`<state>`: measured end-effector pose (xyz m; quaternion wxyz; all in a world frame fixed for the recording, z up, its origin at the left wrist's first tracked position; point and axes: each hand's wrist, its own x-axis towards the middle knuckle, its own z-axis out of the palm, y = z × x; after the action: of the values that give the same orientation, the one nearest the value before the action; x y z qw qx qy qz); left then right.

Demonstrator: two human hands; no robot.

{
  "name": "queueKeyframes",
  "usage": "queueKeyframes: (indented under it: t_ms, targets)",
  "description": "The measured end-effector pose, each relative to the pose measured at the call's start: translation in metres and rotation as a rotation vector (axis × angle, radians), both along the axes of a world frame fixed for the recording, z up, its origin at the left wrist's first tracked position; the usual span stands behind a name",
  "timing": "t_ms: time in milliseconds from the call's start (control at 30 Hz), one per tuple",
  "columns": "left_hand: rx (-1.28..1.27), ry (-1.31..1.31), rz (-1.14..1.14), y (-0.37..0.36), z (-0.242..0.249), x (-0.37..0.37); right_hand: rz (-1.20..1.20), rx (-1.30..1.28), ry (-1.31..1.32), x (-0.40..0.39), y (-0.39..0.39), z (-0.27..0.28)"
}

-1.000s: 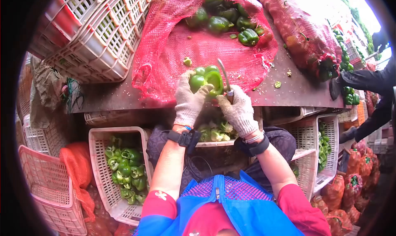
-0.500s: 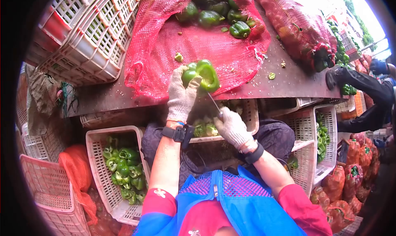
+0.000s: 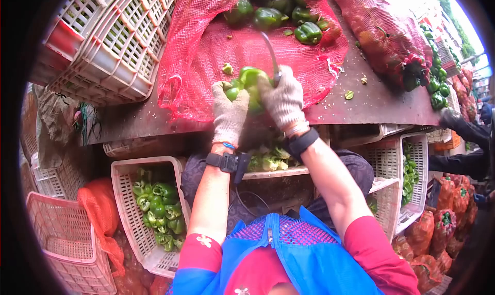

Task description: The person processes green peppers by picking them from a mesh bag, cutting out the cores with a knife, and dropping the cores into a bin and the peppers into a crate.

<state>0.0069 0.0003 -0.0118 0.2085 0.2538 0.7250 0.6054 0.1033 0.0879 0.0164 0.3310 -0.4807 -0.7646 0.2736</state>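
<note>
My left hand [image 3: 230, 112], in a whitish knit glove, is closed around a green bell pepper [image 3: 250, 76] above the front of the red mesh sack. My right hand [image 3: 283, 98], gloved too, presses against the pepper's right side. It also grips a knife [image 3: 271, 52] whose curved blade points away from me, clear of the pepper. The pepper is partly covered by my fingers and slightly blurred. Several whole green peppers [image 3: 270, 18] lie at the far end of the open red mesh sack [image 3: 206, 63].
Stacked white crates [image 3: 121, 53] stand at left on the table [image 3: 129, 125]. A filled mesh sack [image 3: 376, 32] lies at right. Below, a crate [image 3: 121, 192] holds cut peppers [image 3: 157, 205], and another before my lap holds pale pepper cores [image 3: 273, 161]. Another person's leg [image 3: 466, 130] shows at right.
My right hand has risen from below the pepper to its right side. The blade, which reached up to the pepper, now points past it. The view has shifted slightly.
</note>
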Motion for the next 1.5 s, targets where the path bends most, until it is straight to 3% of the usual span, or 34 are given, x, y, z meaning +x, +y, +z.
queueKeyframes:
  t_ms: [33,67,100,200,300,367,433,467,500,567,633,700,800,900,933,967,1000,1033,1067,1167,1200,1267,1300,1367,1433,1500]
  targets:
    - [-0.022,0.001,0.029,0.001,0.001,0.003,-0.045,-0.040,-0.063,-0.007,0.015,0.001]
    - [0.168,-0.136,0.082,0.004,-0.021,0.005,-0.050,-0.123,-0.131,-0.013,0.040,-0.003]
    - [0.132,-0.141,0.123,0.003,-0.022,0.004,-0.055,-0.202,-0.189,-0.020,0.063,-0.004]
    - [0.170,-0.306,0.112,-0.001,-0.017,-0.001,0.075,-0.146,-0.348,-0.043,0.092,0.008]
    - [0.282,-0.414,0.069,-0.007,-0.022,-0.006,0.192,-0.153,-0.406,-0.055,0.135,-0.014]
    - [0.373,-0.479,0.071,-0.009,-0.021,-0.011,0.256,-0.449,-0.183,-0.044,0.139,-0.020]
    - [0.477,-0.577,0.045,-0.014,-0.020,-0.016,0.320,-0.525,-0.206,-0.028,0.136,-0.029]
    - [0.526,-0.673,0.043,-0.016,-0.018,-0.022,0.377,-0.455,-0.079,-0.019,0.138,-0.049]
    - [0.546,-0.818,0.077,-0.020,-0.002,-0.021,0.379,-0.371,-0.123,-0.016,0.134,-0.048]
    - [0.567,-0.835,0.020,-0.026,-0.001,-0.030,0.371,-0.199,-0.196,-0.011,0.123,-0.044]
    - [0.508,-0.744,-0.008,-0.029,0.004,-0.034,0.155,-0.046,-0.149,-0.014,0.102,-0.045]
    - [0.447,-0.690,-0.022,-0.031,-0.004,-0.036,0.050,-0.136,0.113,-0.005,0.068,-0.029]
    - [0.395,-0.593,-0.036,-0.033,-0.006,-0.032,0.014,-0.222,0.126,0.012,0.013,0.007]
    - [0.401,-0.605,-0.063,-0.038,-0.001,-0.027,0.117,-0.224,0.156,0.004,-0.001,-0.005]
    - [0.414,-0.629,-0.058,-0.042,0.006,-0.026,0.103,-0.449,0.243,0.001,0.003,-0.005]
    - [0.431,-0.650,-0.053,-0.046,0.015,-0.027,0.120,-0.422,0.236,-0.001,0.006,-0.005]
    - [0.436,-0.565,-0.067,-0.055,0.031,-0.027,0.136,-0.399,0.227,-0.001,0.006,-0.004]
    - [0.303,-0.030,-0.078,-0.070,0.032,-0.038,0.151,-0.377,0.222,-0.001,0.006,-0.004]
    - [0.432,-0.441,-0.043,-0.086,0.067,-0.039,0.179,-0.377,0.223,-0.002,0.009,-0.007]
    - [0.319,-0.302,0.034,-0.165,0.086,-0.078,0.220,-0.436,0.285,0.002,0.004,0.001]
    - [0.170,-0.157,0.072,-0.198,0.076,-0.099,0.239,-0.415,0.341,0.001,0.003,-0.009]
    - [-0.425,0.266,0.195,-0.247,0.058,-0.117,0.274,-0.361,0.455,-0.002,0.004,-0.034]
    - [-0.649,0.668,0.255,-0.251,0.062,-0.112,0.293,-0.340,0.464,-0.001,0.000,-0.031]
    - [-0.391,0.418,0.300,-0.241,0.063,-0.100,0.339,-0.298,0.469,0.004,-0.006,-0.025]
    - [-0.050,0.106,0.168,-0.186,0.077,-0.065,0.435,-0.286,0.530,0.005,-0.017,-0.012]
    - [0.017,-0.258,0.014,-0.126,0.100,-0.029,0.522,-0.347,0.560,0.013,-0.034,0.017]
